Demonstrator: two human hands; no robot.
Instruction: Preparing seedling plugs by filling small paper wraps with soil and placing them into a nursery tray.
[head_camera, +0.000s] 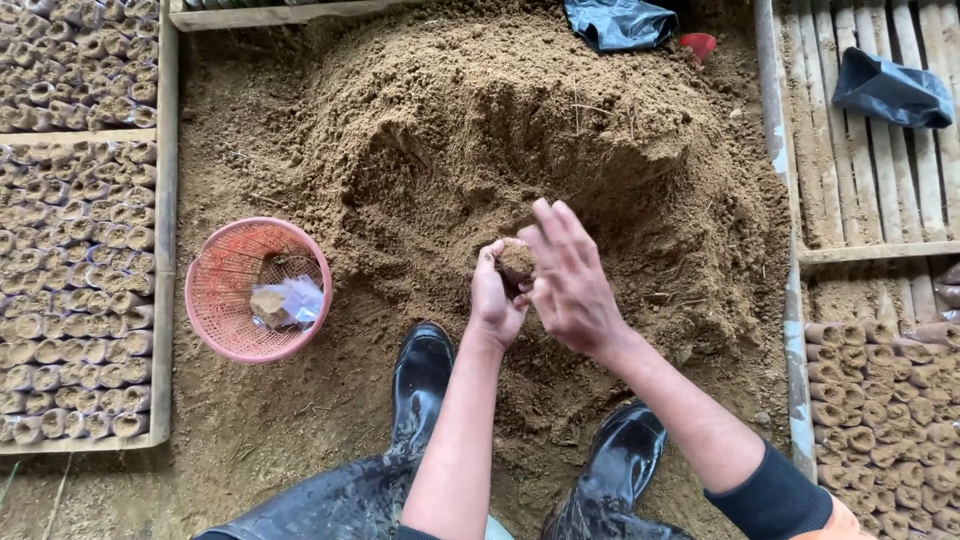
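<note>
A small soil-filled seedling bag, a short tube packed to the brim with brown earth, sits upright in the left hand, whose fingers are curled tight around its sides, just above the near slope of the large heap of loose brown soil. The right hand hovers over the top of the tube with its fingers spread and slightly bent, the fingertips near or touching the soil surface; whether they press on it cannot be told. By the look of it the filling step is in hand, with the soil at the mouth being topped up or firmed; a next move would call for a steady left grip so the thin wall does not buckle and spill. Below the hands stand two black rubber boots on the earth floor. Left of the heap a round pink plastic basket holds clear bags. Beyond it, along the left edge, a wooden-framed bed of filled tubes stands packed in rows, and another bed lies at the right. Black plastic bags lie at the far side of the heap.
</note>
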